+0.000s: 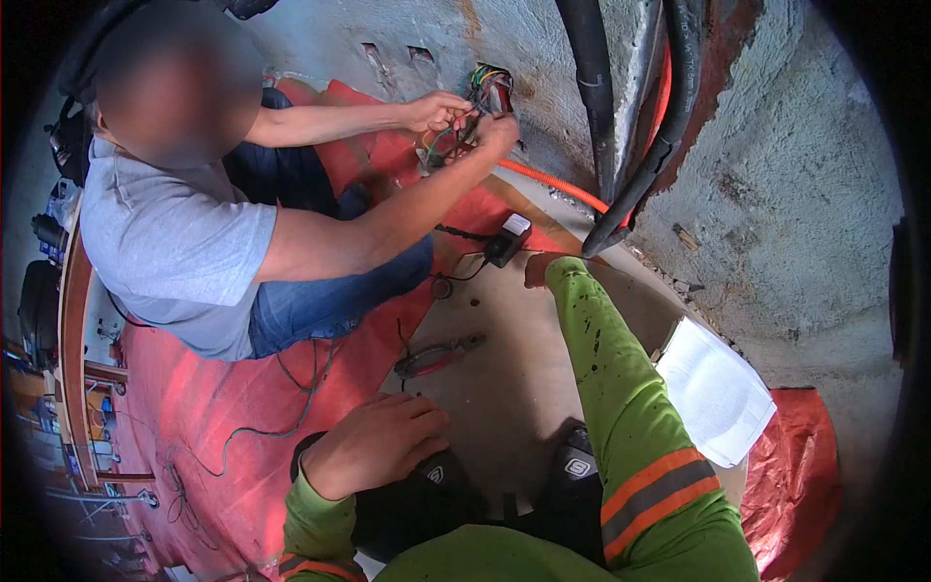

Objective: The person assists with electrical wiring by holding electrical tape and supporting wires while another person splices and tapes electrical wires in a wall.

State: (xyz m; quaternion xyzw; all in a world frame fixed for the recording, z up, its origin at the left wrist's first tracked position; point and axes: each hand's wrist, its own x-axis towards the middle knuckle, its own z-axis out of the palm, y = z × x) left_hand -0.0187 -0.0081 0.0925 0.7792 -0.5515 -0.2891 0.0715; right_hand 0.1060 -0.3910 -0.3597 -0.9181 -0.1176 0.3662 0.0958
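My left hand rests palm down over my knee, fingers loosely extended and holding nothing. On the far side of the cardboard-like floor covering, my right hand shows only in part past the green sleeve; its fingers are mostly hidden. Beside it lies a small black box with a white label, with a black cable attached. Red-handled pliers lie on the covering beyond my left hand. A co-worker's hands grip several coloured wires coming from a wall opening.
The co-worker sits at the left on red sheeting. An orange corrugated conduit and thick black pipes run along the rough wall. White papers lie right of my arm. A thin cable trails across the sheeting.
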